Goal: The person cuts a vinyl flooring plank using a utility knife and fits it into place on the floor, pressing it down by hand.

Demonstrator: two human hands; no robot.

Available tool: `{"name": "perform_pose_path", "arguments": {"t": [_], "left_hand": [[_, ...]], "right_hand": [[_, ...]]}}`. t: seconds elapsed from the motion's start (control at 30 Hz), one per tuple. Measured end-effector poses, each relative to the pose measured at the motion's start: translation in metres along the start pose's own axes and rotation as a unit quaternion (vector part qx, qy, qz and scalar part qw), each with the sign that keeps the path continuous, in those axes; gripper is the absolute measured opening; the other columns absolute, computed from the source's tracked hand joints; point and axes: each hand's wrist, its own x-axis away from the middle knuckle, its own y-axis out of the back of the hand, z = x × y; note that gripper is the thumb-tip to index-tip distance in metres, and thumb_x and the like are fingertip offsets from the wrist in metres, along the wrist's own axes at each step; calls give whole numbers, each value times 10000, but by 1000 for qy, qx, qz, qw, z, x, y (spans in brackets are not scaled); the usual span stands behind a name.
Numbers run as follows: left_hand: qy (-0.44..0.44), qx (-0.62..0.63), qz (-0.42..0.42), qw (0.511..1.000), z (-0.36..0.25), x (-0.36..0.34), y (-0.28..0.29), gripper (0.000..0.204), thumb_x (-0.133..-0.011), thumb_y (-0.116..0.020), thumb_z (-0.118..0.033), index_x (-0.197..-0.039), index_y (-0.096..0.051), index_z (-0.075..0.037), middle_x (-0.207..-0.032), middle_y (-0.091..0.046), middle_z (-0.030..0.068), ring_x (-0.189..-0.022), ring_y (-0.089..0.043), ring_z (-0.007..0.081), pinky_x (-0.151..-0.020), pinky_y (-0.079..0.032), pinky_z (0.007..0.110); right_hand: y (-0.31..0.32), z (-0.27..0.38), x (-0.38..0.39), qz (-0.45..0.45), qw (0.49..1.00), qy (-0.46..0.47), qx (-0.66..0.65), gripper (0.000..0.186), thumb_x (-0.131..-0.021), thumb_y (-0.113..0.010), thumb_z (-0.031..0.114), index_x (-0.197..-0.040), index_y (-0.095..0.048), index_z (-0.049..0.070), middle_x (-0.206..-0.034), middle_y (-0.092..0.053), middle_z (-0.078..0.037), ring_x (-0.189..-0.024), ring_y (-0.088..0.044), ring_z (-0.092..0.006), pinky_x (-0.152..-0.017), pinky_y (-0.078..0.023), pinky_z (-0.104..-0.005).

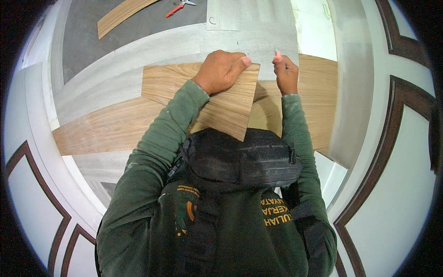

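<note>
My left hand (222,70) grips the upper edge of a wood-look floor plank (230,108), its thumb lying near the plank's right corner. The piece is tilted, and its lower corner reaches to the black bag at my waist. To the right of the plank and apart from it, my right hand (287,76) is closed. A small pale, pinkish tip shows at the top of that fist; the rest of what it holds is hidden by the fingers.
Laid wood-look planks (99,127) and grey planks (120,57) cover the floor around me. Red-handled snips (174,11) lie on dark grey flooring at the far left, beside a loose wood-look strip (122,16). White panels with brown trim (385,138) stand at both sides.
</note>
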Motion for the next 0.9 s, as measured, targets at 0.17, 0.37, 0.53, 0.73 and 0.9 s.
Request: {"name": "perform_pose_path", "arguments": {"t": [0.17, 0.37, 0.53, 0.73, 0.9], "left_hand": [[27, -85, 6, 996, 2, -9, -3, 461, -998, -404, -390, -802, -629, -38, -674, -596, 218, -639, -572, 424, -601, -448, 483], [59, -128, 28, 990, 1, -11, -11, 441, -994, -412, -403, -877, -679, -73, -725, -639, 212, -681, -606, 421, -630, -470, 493], [71, -150, 49, 985, 0, -13, -13, 447, -993, -409, -415, -888, -684, -79, -745, -652, 200, -704, -615, 417, -650, -478, 495], [76, -185, 66, 978, -6, -25, -19, 408, -994, -405, -387, -941, -671, -83, -818, -666, 197, -769, -628, 398, -685, -485, 494], [45, -227, -21, 973, 13, -47, 2, 372, -994, -413, -341, -991, -643, -48, -892, -661, 225, -846, -625, 404, -736, -487, 492]], "right_hand": [[21, -19, 24, -50, 994, -82, -60, 427, -976, -548, 378, -762, -607, 14, -594, -456, 30, -544, -400, -59, -493, -318, -239], [31, -35, 65, -43, 981, -131, -135, 451, -988, -524, 399, -778, -609, 9, -623, -483, 22, -559, -418, -69, -514, -321, -244], [10, 5, 70, 39, 989, -38, -139, 563, -976, -456, 537, -853, -592, 5, -630, -459, 22, -568, -407, -69, -510, -312, -234], [37, -59, 67, -124, 990, -62, -19, 411, -983, -551, 374, -928, -621, -28, -695, -541, -20, -598, -478, -124, -546, -400, -286], [99, -162, 119, -249, 927, -228, 160, 375, -915, -613, 298, -962, -622, -74, -881, -660, -168, -805, -611, -268, -743, -479, -406]]}}
